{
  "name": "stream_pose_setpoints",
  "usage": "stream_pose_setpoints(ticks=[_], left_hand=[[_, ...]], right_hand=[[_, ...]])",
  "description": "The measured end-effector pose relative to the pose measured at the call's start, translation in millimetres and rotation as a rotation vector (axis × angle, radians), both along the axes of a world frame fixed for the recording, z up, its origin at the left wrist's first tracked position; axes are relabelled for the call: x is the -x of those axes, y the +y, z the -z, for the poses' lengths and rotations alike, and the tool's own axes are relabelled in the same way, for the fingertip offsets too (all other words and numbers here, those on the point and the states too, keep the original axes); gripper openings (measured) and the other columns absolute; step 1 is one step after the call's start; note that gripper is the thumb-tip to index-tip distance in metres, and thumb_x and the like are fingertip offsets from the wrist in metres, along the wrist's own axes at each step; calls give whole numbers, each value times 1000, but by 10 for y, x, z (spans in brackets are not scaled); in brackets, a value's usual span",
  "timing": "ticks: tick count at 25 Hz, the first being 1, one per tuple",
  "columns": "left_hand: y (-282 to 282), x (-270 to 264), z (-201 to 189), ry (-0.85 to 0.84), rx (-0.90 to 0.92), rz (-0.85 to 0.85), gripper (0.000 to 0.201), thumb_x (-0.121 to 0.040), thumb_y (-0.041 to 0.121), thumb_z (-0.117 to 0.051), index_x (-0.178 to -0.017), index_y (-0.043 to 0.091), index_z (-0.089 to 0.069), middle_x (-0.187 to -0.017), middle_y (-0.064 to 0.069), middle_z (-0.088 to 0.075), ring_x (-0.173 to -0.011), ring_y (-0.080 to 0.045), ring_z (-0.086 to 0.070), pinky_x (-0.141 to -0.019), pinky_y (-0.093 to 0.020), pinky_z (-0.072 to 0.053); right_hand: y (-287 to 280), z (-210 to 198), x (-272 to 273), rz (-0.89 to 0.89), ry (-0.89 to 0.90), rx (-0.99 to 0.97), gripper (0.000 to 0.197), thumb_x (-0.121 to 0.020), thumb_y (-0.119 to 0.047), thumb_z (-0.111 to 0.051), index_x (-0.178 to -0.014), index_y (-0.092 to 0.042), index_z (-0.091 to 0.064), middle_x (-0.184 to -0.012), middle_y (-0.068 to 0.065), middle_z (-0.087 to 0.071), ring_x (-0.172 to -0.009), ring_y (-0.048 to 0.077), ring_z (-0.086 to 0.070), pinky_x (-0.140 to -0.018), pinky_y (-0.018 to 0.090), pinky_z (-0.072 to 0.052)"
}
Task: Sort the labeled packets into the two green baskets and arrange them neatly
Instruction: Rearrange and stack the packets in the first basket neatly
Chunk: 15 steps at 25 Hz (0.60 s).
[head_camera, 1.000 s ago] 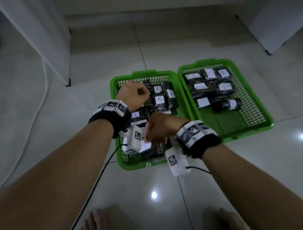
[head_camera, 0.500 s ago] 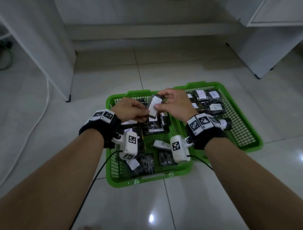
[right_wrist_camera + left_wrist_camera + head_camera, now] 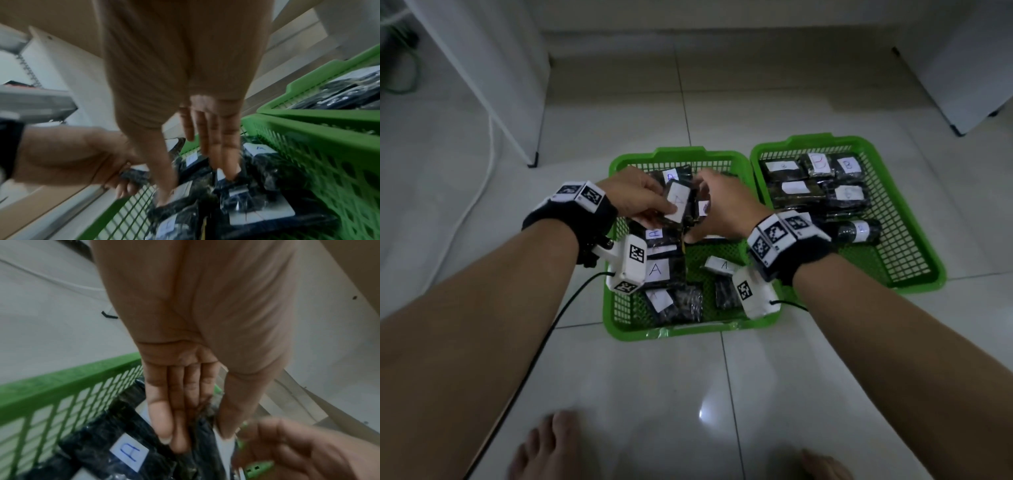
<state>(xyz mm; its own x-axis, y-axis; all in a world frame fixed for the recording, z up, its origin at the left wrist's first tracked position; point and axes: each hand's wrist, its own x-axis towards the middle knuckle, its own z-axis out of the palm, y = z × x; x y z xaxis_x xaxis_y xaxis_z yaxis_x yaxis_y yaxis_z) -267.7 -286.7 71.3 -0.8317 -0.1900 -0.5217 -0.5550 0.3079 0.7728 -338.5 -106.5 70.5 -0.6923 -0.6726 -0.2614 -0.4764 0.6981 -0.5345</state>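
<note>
Two green baskets stand side by side on the tiled floor. The left basket (image 3: 681, 152) holds black packets labelled A, the right basket (image 3: 811, 140) packets labelled B. My left hand (image 3: 654, 205) pinches a black A packet (image 3: 677, 202) between thumb and fingers, low over the far part of the left basket. The left wrist view shows that left hand (image 3: 197, 431) with the packet (image 3: 205, 412) between thumb and fingers. My right hand (image 3: 697, 209) is spread just right of it. In the right wrist view the right hand (image 3: 197, 186) has straight fingers touching packets that lie in the basket.
A white cabinet leg (image 3: 534, 161) and a white cable (image 3: 489, 137) are to the left, and another white cabinet (image 3: 962, 68) is at the far right. Bare feet (image 3: 551, 445) stand on the tiles near the basket's front. Thin black wrist-camera cables hang from both wrists.
My right hand lifted an A packet from the near part of the left basket and both hands held it. It is now lower at the far part, pinched by my left hand alone.
</note>
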Motion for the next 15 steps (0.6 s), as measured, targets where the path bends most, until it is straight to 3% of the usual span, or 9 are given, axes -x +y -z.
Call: stream_pose_setpoints(ticks=[3,5,7,9,12,15], left_hand=[[-47,-72,40,-37,164,-21,20,-85,9,-73,-96,-8,-68,-85,-21,-74,-69,-23,-73,-64,-27,-62],[-40,-111,81,-75,184,-19,18,-85,9,-72,-93,-7,-68,-86,-23,-74,-71,-25,-73,-65,-29,-62],[-19,-158,120,-116,202,-4,19,-86,10,-72,-94,-6,-69,-87,-22,-74,-73,-26,-73,-65,-29,-62],[3,-185,148,-139,225,22,19,-86,11,-72,-94,-6,-69,-86,-20,-75,-72,-26,-73,-66,-30,-61],[39,-194,177,-145,214,45,17,-87,12,-72,-90,-4,-68,-84,-19,-75,-70,-24,-72,-65,-29,-61],[49,-173,166,-126,206,13,16,-88,14,-69,-93,-1,-68,-83,-17,-73,-65,-21,-71,-62,-28,-60]], right_hand=[[-67,100,-169,-167,-157,-357,35,-71,-20,-92,-91,-1,-72,-87,10,-74,-75,22,-71,-62,34,-61],[-95,194,-324,-268,-240,-491,31,-78,-18,-87,-82,1,-64,-76,11,-69,-68,24,-68,-58,33,-57],[-131,299,-443,-306,-254,-510,28,-79,-12,-86,-80,-2,-60,-84,13,-70,-80,27,-70,-63,34,-57],[-163,354,-492,-341,-211,-494,23,-77,-10,-87,-82,-2,-65,-93,16,-74,-76,25,-69,-65,33,-58],[-67,282,-363,-305,-296,-461,36,-77,-15,-86,-107,-3,-69,-80,6,-70,-66,18,-63,-50,25,-50],[149,103,-109,-203,-449,-352,20,-85,-18,-78,-102,-11,-71,-86,5,-75,-79,21,-71,-60,28,-54]])
